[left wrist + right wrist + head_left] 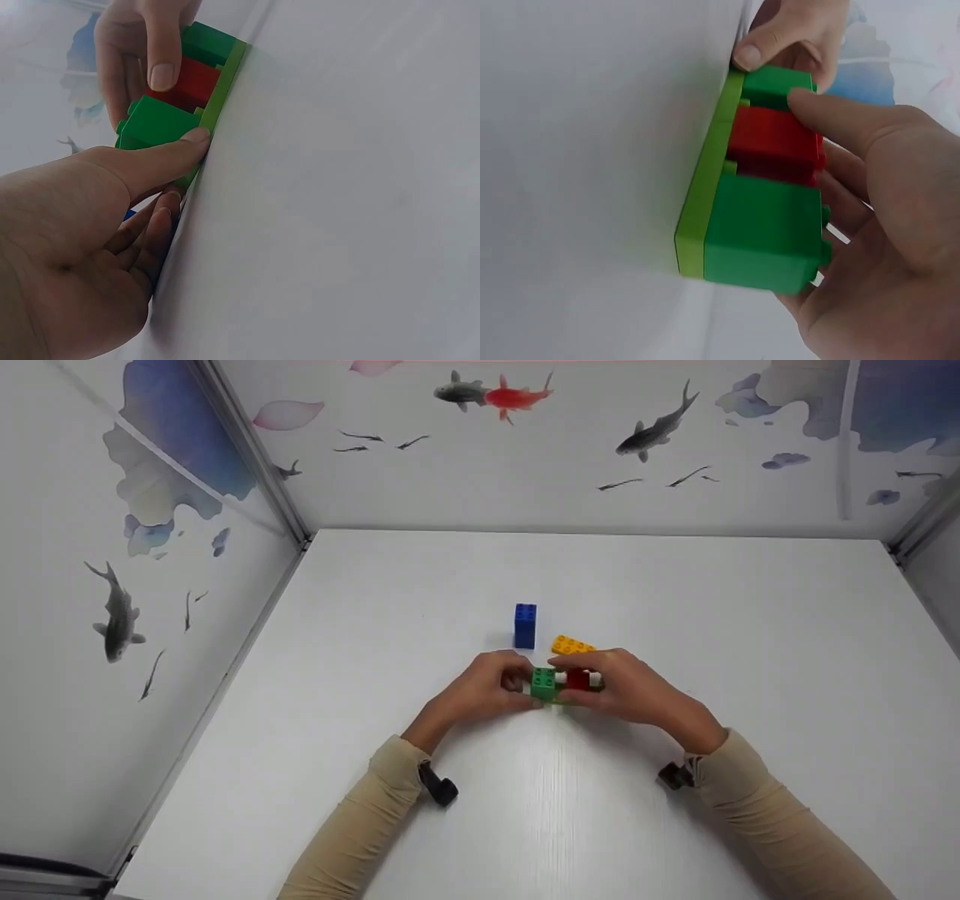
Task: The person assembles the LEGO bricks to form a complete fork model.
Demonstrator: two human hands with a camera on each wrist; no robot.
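Observation:
A long light-green plate (697, 195) lies on the white table, carrying a red brick (772, 139) between two green bricks. One green brick (543, 684) stands at its left end; the other green brick (761, 232) is mostly covered in the head view by my right hand (626, 688). That hand pinches the red brick, thumb on the near side and fingers behind. My left hand (491, 688) grips the plate's left end, its thumb along the near edge below the green brick and its fingers on the far side.
Just beyond the hands stands a tall blue brick stack (525, 626). A flat yellow brick (572, 645) lies to its right, close behind the right hand. White panels with painted fish (517, 397) border the table at the back and left.

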